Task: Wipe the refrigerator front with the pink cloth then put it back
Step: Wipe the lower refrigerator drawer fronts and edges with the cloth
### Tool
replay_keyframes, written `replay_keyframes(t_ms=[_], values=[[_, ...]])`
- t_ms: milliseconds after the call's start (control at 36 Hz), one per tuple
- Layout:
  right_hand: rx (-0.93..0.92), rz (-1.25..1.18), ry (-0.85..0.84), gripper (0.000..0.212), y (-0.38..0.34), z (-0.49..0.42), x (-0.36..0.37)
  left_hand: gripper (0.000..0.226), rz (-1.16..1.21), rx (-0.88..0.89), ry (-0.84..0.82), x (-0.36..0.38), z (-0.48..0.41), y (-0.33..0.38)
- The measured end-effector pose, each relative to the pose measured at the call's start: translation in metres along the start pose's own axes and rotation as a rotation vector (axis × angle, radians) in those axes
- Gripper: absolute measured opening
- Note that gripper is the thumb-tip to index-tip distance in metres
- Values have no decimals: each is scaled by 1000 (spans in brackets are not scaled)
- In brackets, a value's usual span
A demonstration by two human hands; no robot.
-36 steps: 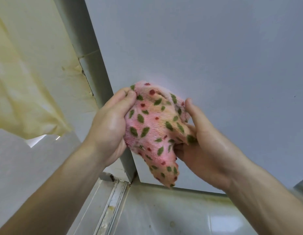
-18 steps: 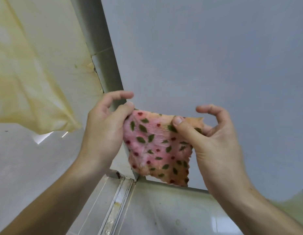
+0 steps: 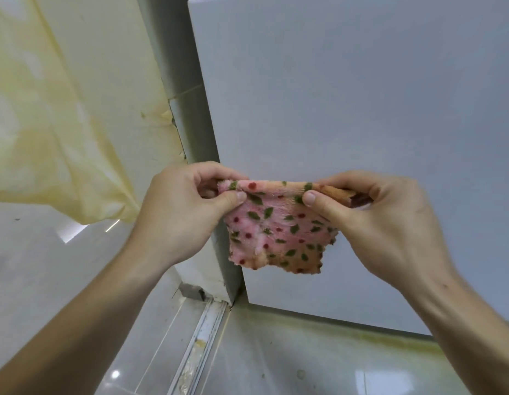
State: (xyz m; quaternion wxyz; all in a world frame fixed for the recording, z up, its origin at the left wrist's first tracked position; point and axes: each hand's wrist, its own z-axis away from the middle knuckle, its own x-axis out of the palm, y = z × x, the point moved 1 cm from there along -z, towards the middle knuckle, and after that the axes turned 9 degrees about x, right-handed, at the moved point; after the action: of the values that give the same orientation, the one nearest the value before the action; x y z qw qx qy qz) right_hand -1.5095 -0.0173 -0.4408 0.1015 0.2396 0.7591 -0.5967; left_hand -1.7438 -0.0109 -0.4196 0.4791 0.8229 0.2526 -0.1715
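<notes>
1. A pink cloth [image 3: 279,232] with green leaves and red dots is held up in front of the white refrigerator front [image 3: 361,109], near its lower left edge.
2. Its top edge is pinched at one end by the left hand [image 3: 185,212] and at the other by the right hand [image 3: 370,220], thumbs toward the viewer.
3. The rest hangs limp below, so it is judged light, soft and floppy.
4. It is probably best gripped bunched or folded into a pad.

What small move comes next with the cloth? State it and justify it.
Probably press the pink cloth flat against the refrigerator front. The left hand and right hand pinch its top edge, spread out in front of the panel, not clearly touching it yet.
</notes>
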Motion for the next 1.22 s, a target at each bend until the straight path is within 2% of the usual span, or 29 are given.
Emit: replay_keyframes(t_ms=[111,194,250,333,389,444,500,583,611,667,722,806,861,917,972,1056,1111,1222], values=[[-183,209,95,14,-3,2,-1,15,-109,53,158,7,-1,-2],[-168,90,-17,17,-8,6,-1,32,-24,-56,206,16,-2,-5],[-54,-105,-150,21,-11,8,1,45,103,-188,73,24,-2,-2],[112,-365,-291,17,-13,16,11,63,482,-345,-138,39,3,4],[128,-465,-339,20,-11,21,19,70,681,-364,-205,45,6,6],[81,-448,-312,33,-6,21,23,74,811,-347,-258,45,9,6],[89,-484,-324,42,-5,20,24,71,931,-303,-327,42,10,7],[82,-496,-367,43,-6,17,23,42,908,-187,-409,39,11,9],[68,-495,-355,41,-5,15,22,33,869,-191,-388,39,10,8],[70,-550,-292,38,-2,9,19,34,848,-260,-305,38,9,4],[59,-576,-189,32,2,4,15,36,962,-381,-258,38,8,1],[-26,-426,19,21,10,-1,7,50,1117,-505,-249,34,7,5],[-26,-317,68,18,10,-2,5,56,1162,-524,-299,30,6,6],[39,-283,-43,31,9,-3,5,55,1190,-526,-331,27,4,5],[125,-270,-252,47,10,-4,4,55,1222,-519,-359,26,2,2],[276,-360,-599,57,7,-3,5,56,1256,-500,-408,26,-2,2],[370,-492,-663,53,6,-3,7,55,1251,-505,-426,27,-4,-1],[463,-648,-621,41,7,-2,8,49,1129,-543,-337,32,-7,-10]])
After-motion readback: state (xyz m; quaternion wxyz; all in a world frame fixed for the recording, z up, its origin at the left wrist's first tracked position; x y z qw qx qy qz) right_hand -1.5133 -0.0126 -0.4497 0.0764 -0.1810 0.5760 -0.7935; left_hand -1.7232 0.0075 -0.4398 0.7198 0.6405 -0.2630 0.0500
